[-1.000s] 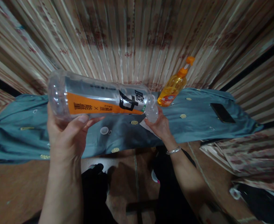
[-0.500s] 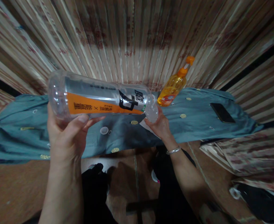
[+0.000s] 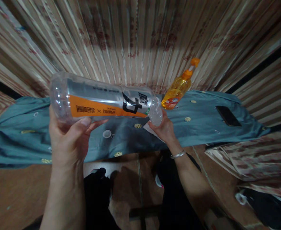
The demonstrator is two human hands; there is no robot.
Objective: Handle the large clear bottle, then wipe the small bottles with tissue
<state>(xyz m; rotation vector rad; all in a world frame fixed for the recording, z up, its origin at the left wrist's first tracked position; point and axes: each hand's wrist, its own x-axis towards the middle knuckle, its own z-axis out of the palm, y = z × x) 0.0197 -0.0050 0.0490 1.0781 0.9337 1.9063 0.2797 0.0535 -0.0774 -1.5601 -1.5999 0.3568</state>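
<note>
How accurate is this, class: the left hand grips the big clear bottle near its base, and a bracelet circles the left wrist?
The side is wrong: the head view shows the bracelet on the right wrist. The left hand does grip the big clear bottle near its base.

A clear plastic bottle (image 3: pixel 104 99) — silver-and-orange label, black lettering — lies nearly sideways above the teal cloth (image 3: pixel 128 140).
</note>
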